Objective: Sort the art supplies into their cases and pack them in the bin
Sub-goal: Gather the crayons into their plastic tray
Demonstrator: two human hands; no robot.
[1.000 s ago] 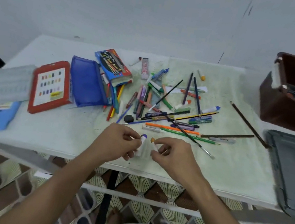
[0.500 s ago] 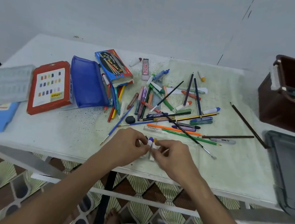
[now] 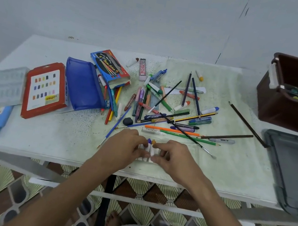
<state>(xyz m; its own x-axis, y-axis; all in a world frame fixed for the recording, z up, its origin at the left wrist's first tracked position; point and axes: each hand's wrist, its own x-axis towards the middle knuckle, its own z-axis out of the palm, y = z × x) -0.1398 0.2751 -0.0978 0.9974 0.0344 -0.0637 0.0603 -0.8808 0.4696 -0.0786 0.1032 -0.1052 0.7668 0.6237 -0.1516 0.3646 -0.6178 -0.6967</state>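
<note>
Both hands meet at the table's (image 3: 44, 146) near edge. The left hand (image 3: 126, 146) pinches a purple-tipped oil pastel (image 3: 148, 144); the right hand (image 3: 173, 157) pinches an orange-tipped one (image 3: 152, 147), side by side, touching. The loose pile (image 3: 168, 108) lies just beyond them.

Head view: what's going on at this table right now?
A person is sorting art supplies. Both hands, left hand and right hand, hold a few white-wrapped oil pastels side by side near the table's front edge, one tipped purple, one orange. Most pens, pencils and brushes lie in a loose pile behind. The red case and blue pouch sit left; the brown bin is right.
</note>
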